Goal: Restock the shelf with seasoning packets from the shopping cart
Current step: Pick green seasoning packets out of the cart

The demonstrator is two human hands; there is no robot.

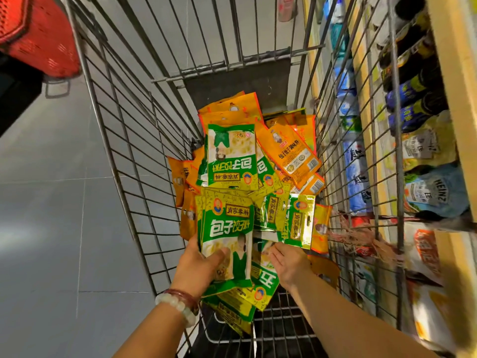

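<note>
A wire shopping cart [124, 140] holds a heap of seasoning packets, some green and yellow [231, 156], others orange [291, 151]. My left hand [198, 264] grips a small stack of green packets [227, 228] at its lower left edge, thumb on the front. My right hand [289, 262] reaches into the cart with fingers extended, its fingertips touching a green packet [268, 277] lying in the pile. To the right of the cart runs the shelf [454, 81].
The shelf on the right carries dark bottles [415, 96], blue bags [356, 177] and Heinz pouches [436, 195]. A red basket [33, 32] sits at the upper left. Grey floor tiles [51, 202] lie to the left of the cart.
</note>
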